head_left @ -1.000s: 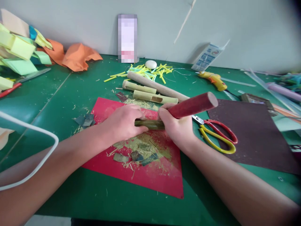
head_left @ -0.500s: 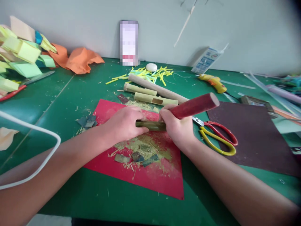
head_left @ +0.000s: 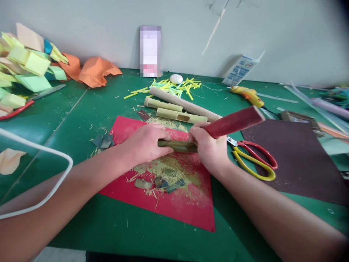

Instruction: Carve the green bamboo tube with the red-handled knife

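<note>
My left hand point(head_left: 144, 143) is closed around the left end of a short green-brown bamboo piece point(head_left: 182, 146), which lies crosswise over a red sheet point(head_left: 182, 211). At the bamboo's right end, my right hand point(head_left: 211, 145) grips a tool with a thick red wooden handle point(head_left: 236, 122). The handle tilts up to the right; the tool's working end is hidden by my fingers. Pale shavings and several dark flakes point(head_left: 160, 182) lie on the sheet below the bamboo. Two cut bamboo pieces, one with a notch point(head_left: 181, 115), and a long wooden stick point(head_left: 185, 103) lie just beyond my hands.
Scissors point(head_left: 256, 160) with red and yellow handles lie right of my right hand, partly on a dark brown sheet point(head_left: 297, 160). Behind are yellow strips point(head_left: 191, 89), a white egg-shaped object point(head_left: 176, 79), a phone point(head_left: 150, 51) and a yellow glue gun point(head_left: 248, 95). Folded papers point(head_left: 32, 69) pile up left.
My right hand has shifted slightly right along the bamboo, and the red handle has moved right with it. My left hand keeps its hold. The whole view has shifted a little.
</note>
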`<state>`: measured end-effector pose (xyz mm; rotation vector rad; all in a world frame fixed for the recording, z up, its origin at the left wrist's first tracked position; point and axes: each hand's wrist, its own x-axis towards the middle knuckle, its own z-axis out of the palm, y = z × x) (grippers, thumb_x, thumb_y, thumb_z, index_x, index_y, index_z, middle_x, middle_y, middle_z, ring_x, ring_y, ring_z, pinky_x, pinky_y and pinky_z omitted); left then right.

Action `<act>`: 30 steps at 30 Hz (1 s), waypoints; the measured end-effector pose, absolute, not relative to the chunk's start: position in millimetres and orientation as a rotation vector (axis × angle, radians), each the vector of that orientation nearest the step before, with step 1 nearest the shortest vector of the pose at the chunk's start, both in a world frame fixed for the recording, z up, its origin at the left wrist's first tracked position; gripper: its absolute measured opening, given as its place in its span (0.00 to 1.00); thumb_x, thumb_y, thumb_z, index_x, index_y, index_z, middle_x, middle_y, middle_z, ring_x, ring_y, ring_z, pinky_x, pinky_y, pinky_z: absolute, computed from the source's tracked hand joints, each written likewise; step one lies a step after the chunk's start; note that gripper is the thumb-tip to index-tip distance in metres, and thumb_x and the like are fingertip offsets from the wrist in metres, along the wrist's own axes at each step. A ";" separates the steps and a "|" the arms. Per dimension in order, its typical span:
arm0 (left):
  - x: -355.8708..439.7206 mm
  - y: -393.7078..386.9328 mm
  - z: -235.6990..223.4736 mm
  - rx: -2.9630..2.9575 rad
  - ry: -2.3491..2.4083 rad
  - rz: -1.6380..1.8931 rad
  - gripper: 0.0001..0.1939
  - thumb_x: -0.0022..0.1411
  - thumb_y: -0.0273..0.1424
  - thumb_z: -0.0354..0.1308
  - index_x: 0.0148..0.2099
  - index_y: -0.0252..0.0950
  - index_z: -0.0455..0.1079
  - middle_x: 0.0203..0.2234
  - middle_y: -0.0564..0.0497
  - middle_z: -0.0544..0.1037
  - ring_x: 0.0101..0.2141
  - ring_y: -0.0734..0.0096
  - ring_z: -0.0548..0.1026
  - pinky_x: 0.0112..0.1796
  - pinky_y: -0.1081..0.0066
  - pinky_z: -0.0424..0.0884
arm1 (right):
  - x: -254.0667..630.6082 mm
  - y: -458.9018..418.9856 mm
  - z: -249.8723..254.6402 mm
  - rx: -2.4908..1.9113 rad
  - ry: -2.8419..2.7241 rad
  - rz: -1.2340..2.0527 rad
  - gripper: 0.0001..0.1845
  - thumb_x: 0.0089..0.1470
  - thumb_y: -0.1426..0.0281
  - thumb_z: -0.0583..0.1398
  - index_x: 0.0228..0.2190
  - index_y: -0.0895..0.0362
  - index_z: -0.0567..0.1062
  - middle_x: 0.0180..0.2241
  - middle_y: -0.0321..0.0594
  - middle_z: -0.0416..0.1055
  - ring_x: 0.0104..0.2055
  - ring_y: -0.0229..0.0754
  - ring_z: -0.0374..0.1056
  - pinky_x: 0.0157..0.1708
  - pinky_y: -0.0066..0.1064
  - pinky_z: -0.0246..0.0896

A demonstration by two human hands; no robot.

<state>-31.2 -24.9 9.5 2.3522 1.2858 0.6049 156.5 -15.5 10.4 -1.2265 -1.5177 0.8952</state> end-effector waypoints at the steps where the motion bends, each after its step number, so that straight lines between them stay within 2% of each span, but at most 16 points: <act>1: -31.3 -24.9 9.4 2.354 1.285 0.610 0.08 0.55 0.33 0.67 0.37 0.33 0.77 0.32 0.47 0.76 0.37 0.64 0.74 0.38 0.65 0.69 | 156.5 -14.4 9.2 -1.220 -1.494 0.903 0.13 0.43 0.75 0.55 0.12 0.55 0.63 0.14 0.31 0.55 0.18 0.33 0.51 0.19 0.30 0.44; 11: -29.9 -28.7 8.3 2.407 1.334 0.597 0.10 0.53 0.33 0.68 0.33 0.33 0.73 0.30 0.49 0.74 0.35 0.64 0.72 0.36 0.65 0.67 | 157.3 -16.5 8.1 -1.170 -1.469 0.949 0.13 0.49 0.72 0.56 0.15 0.55 0.66 0.15 0.30 0.57 0.18 0.32 0.50 0.21 0.30 0.48; 18: -28.8 -30.5 10.4 2.400 1.340 0.575 0.10 0.54 0.33 0.68 0.33 0.33 0.71 0.31 0.50 0.74 0.35 0.64 0.71 0.36 0.65 0.66 | 161.8 -18.8 3.7 -1.098 -1.503 0.856 0.08 0.54 0.68 0.57 0.24 0.54 0.72 0.19 0.32 0.60 0.24 0.36 0.58 0.27 0.33 0.55; 22: -28.2 -30.2 11.0 2.384 1.374 0.579 0.12 0.52 0.33 0.69 0.32 0.33 0.70 0.29 0.50 0.72 0.33 0.65 0.71 0.34 0.66 0.65 | 163.3 -15.7 0.1 -1.060 -1.509 0.850 0.08 0.54 0.68 0.58 0.24 0.53 0.70 0.22 0.34 0.64 0.27 0.38 0.62 0.30 0.34 0.58; 30: -28.8 -31.6 9.8 2.380 1.359 0.595 0.11 0.52 0.32 0.69 0.33 0.32 0.71 0.31 0.49 0.73 0.36 0.63 0.71 0.36 0.65 0.66 | 167.4 -15.1 1.8 -0.976 -1.707 0.711 0.06 0.54 0.69 0.58 0.26 0.53 0.71 0.25 0.35 0.69 0.28 0.38 0.64 0.30 0.34 0.61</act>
